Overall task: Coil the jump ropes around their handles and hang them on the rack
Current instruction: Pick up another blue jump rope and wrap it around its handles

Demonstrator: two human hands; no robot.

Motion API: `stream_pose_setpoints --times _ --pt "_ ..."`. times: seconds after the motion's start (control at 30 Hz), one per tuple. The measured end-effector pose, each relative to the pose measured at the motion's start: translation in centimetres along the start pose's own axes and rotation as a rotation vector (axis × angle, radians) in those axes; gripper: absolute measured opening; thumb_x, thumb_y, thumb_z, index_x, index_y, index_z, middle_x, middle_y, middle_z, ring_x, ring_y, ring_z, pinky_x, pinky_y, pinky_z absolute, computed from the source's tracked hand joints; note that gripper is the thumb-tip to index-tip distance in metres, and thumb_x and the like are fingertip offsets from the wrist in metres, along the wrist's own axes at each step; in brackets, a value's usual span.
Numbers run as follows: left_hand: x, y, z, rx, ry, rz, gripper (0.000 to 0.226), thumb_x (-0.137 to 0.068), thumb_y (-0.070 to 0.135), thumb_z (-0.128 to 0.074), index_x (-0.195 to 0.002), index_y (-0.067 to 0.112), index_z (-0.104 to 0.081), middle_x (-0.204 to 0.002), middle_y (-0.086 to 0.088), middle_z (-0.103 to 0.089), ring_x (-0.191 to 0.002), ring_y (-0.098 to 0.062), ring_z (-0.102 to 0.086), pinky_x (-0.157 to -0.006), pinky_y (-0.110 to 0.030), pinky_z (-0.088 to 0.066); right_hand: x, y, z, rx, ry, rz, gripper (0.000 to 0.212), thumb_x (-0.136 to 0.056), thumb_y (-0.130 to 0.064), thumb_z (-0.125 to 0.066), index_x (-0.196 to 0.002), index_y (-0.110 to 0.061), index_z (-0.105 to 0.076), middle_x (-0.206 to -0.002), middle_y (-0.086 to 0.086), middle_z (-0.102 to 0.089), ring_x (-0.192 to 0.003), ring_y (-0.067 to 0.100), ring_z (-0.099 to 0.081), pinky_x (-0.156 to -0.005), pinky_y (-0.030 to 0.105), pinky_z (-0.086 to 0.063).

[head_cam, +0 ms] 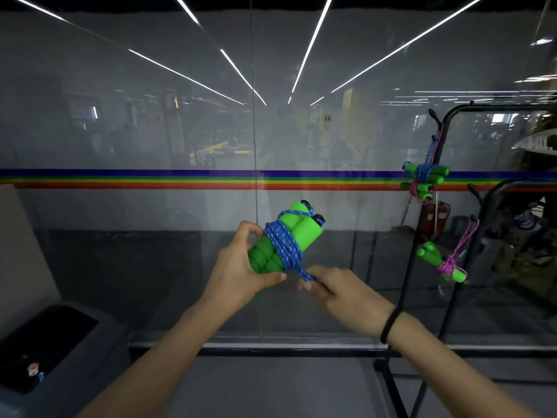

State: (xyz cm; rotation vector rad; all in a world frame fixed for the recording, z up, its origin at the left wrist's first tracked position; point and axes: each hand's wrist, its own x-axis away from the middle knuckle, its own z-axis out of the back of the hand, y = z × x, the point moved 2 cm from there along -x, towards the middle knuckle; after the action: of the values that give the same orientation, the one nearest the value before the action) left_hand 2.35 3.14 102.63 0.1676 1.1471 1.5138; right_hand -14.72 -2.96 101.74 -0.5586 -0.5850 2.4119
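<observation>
Two green handles [289, 239] sit clamped in your left hand [238, 267], long axis pointing to 1 o'clock. Your right hand [334, 289] pinches the blue rope [284, 247] tail below them. The rack [434, 206] stands at 3 o'clock, nearer your right.

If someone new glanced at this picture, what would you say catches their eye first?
Probably the bright green handles at centre, bound in blue rope: the left hand grips them while the right hand pinches the rope's loose end. Next, the finished bundles hanging on the black rack at right. Behind everything, a rainbow stripe runs across the glass wall.
</observation>
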Motion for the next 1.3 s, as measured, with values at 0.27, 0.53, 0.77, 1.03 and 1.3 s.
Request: stream_pose_setpoints --times 0.27,0.53,0.77,1.03,1.3 --pt "1.2 0.8 -0.8 -0.323 -0.084 0.002 0.067 -0.061 0.031 -0.082 -0.107 0.033 -0.033 -0.078 0.011 -0.056 -0.078 -0.021 -0.061 -0.069 -0.037 -0.051 0.9 -2.2 2.5 0.303 0.212 0.078 0.012 -0.088 -0.029 -0.053 -0.097 -0.024 -0.060 -0.092 0.010 -0.068 -0.091 0.033 -0.062 -0.073 0.037 -0.049" --pt "2.7 2.4 -1.8 0.041 -0.103 0.023 0.062 -0.063 0.027 -0.083 -0.107 0.028 -0.038 -0.074 0.006 -0.065 -0.064 -0.001 -0.061 -0.053 -0.007 -0.041 0.5 -3.1 3.0 -0.190 0.560 0.144 0.005 -0.076 -0.020 -0.073 -0.078 -0.023 -0.070 -0.067 -0.004 -0.069 -0.065 0.007 -0.063 -0.059 0.016 -0.050" --pt "3.5 4.2 -2.0 0.270 -0.171 0.091 0.046 -0.078 0.013 -0.067 -0.108 0.030 -0.038 -0.079 0.003 -0.068 -0.069 -0.006 -0.066 -0.067 -0.028 -0.057 -0.3 -4.3 2.8 -0.371 0.677 0.258 0.018 -0.087 -0.023 -0.054 -0.089 -0.014 -0.069 -0.090 0.000 -0.054 -0.078 0.007 -0.056 -0.067 0.012 -0.044" --pt "3.2 4.6 -2.4 0.993 -0.195 0.467 0.019 -0.089 0.014 -0.054 -0.107 0.015 -0.052 -0.076 -0.004 -0.070 -0.068 -0.015 -0.067 -0.065 -0.032 -0.051 -0.5 -4.0 2.3 -0.269 0.625 0.209 0.030 -0.092 -0.024 -0.037 -0.113 -0.030 -0.058 -0.080 -0.012 -0.059 -0.070 0.004 -0.051 -0.065 0.030 -0.041" --pt "3.0 4.2 -2.7 1.082 -0.242 0.477 0.038 -0.067 0.018 -0.068 -0.100 0.019 -0.050 -0.082 -0.006 -0.069 -0.072 -0.017 -0.066 -0.075 -0.041 -0.051 -0.1 -4.5 2.7 -0.149 0.546 0.174 0.045 -0.093 -0.046 -0.026 -0.121 -0.031 -0.058 -0.106 -0.009 -0.063 -0.103 0.007 -0.052 -0.087 0.014 -0.036"
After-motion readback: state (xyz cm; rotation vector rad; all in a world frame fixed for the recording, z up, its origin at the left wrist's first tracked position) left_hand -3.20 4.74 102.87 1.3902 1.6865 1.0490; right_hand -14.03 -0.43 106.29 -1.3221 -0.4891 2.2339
